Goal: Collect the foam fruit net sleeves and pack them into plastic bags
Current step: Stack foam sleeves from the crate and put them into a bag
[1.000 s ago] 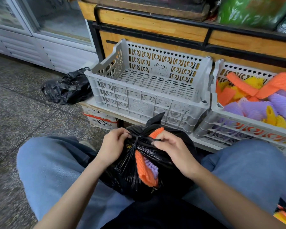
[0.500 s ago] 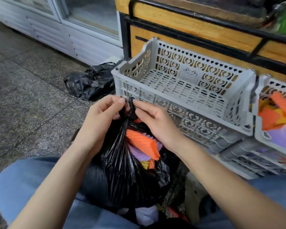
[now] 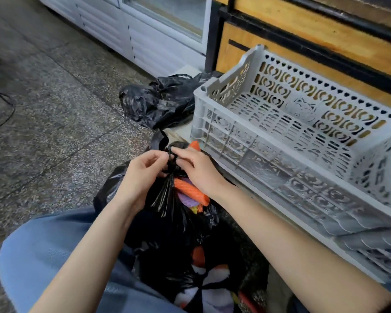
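Pinching the gathered neck of the black plastic bag between curled fingers, our left hand and right hand met at its top, above our lap. Orange and purple foam net sleeves showed inside the bag, just below the right hand. A grey crate stood just beside it on the right, and another black bag lay on the floor beyond.
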A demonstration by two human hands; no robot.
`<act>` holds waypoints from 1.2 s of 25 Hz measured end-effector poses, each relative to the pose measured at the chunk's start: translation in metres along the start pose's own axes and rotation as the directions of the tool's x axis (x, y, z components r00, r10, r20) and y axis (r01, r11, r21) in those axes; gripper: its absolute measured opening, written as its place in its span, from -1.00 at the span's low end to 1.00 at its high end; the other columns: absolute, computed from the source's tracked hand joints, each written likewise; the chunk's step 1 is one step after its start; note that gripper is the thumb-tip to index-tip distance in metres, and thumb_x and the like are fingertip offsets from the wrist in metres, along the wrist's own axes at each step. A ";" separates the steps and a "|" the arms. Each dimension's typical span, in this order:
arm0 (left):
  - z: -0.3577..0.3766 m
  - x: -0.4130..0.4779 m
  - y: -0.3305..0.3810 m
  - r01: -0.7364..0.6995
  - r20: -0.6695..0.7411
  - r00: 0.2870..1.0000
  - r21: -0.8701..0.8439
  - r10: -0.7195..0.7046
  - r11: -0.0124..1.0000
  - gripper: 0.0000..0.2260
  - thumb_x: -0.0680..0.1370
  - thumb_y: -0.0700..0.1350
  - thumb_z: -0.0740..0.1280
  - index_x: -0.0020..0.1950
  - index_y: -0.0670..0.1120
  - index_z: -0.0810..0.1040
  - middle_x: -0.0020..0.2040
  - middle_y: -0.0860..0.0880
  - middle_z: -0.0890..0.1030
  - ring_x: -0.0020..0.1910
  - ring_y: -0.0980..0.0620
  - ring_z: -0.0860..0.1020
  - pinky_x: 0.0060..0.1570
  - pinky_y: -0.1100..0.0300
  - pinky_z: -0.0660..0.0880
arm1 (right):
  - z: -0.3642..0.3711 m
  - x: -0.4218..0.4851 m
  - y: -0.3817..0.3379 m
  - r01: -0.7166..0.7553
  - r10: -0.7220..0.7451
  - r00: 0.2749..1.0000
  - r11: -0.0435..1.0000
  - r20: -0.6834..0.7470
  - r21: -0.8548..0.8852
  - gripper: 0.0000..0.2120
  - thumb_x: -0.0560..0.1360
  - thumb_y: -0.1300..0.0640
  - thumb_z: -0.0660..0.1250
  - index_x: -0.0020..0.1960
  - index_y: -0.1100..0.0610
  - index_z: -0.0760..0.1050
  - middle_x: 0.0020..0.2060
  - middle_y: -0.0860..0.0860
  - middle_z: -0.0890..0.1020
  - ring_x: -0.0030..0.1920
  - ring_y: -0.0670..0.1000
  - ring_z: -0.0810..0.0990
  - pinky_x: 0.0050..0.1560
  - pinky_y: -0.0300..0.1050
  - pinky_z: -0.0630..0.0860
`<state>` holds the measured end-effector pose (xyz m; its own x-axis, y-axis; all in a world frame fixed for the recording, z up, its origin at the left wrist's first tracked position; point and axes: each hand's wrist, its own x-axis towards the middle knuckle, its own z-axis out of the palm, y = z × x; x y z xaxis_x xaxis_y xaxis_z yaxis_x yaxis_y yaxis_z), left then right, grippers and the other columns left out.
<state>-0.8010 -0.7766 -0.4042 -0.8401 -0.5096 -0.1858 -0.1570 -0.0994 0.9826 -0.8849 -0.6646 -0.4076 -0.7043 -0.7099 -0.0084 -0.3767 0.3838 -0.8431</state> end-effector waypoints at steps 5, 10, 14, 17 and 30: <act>0.006 0.007 -0.028 0.073 0.095 0.993 0.008 -0.073 0.997 -0.81 0.58 -0.29 0.25 -0.20 -0.12 0.56 -0.32 0.04 0.54 -0.39 0.28 0.47 -0.37 0.44 0.41 | -0.002 0.000 0.025 -0.087 0.092 0.985 0.995 0.149 -0.038 -0.64 0.58 0.32 0.19 0.35 0.16 0.42 0.11 0.02 0.55 -0.02 -0.08 0.49 -0.12 -0.38 0.46; 0.016 0.009 -0.050 0.068 0.126 0.989 0.096 -0.080 0.993 -0.77 0.57 -0.31 0.27 -0.22 -0.09 0.59 -0.38 0.11 0.58 -0.42 0.27 0.47 -0.36 0.41 0.43 | -0.001 -0.018 0.033 -0.158 0.160 0.979 0.987 0.129 -0.022 -0.64 0.56 0.32 0.22 0.34 0.15 0.45 -0.05 0.07 0.51 -0.26 -0.02 0.57 -0.32 -0.22 0.58; 0.027 0.000 -0.046 0.071 0.113 0.991 -0.032 -0.067 0.997 -0.79 0.56 -0.30 0.28 -0.21 -0.09 0.60 -0.34 0.14 0.63 -0.37 0.28 0.50 -0.32 0.44 0.42 | -0.013 -0.018 0.027 -0.194 0.207 0.961 0.977 0.183 -0.085 -0.81 0.56 0.30 0.22 -0.03 0.07 0.55 -0.17 0.06 0.54 -0.24 0.13 0.64 -0.33 -0.22 0.58; 0.029 -0.007 -0.042 0.014 0.246 0.969 0.078 -0.033 0.997 -0.79 0.55 -0.31 0.29 -0.22 -0.08 0.59 -0.32 0.05 0.60 -0.40 0.25 0.49 -0.31 0.43 0.44 | -0.024 -0.031 0.025 -0.211 0.223 0.948 0.974 0.227 -0.079 -0.82 0.55 0.27 0.24 -0.18 0.05 0.47 -0.25 -0.01 0.53 -0.20 0.10 0.65 -0.31 -0.33 0.54; 0.051 -0.031 -0.006 -0.591 0.504 0.788 0.461 0.352 0.662 -0.91 0.53 -0.13 0.30 -0.15 0.04 0.49 -0.28 0.13 0.48 -0.21 0.19 0.42 -0.12 0.41 0.30 | -0.078 -0.111 0.013 -0.175 0.167 0.985 0.948 0.054 0.265 -0.76 0.50 0.18 0.36 -0.34 0.06 0.50 -0.24 -0.16 0.44 -0.19 -0.07 0.57 -0.01 -0.14 0.56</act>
<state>-0.8008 -0.7163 -0.4043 -0.9795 -0.0057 0.2012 0.1528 0.6296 0.7617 -0.8592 -0.5346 -0.3758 -0.7240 -0.6665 -0.1779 -0.0745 0.3319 -0.9404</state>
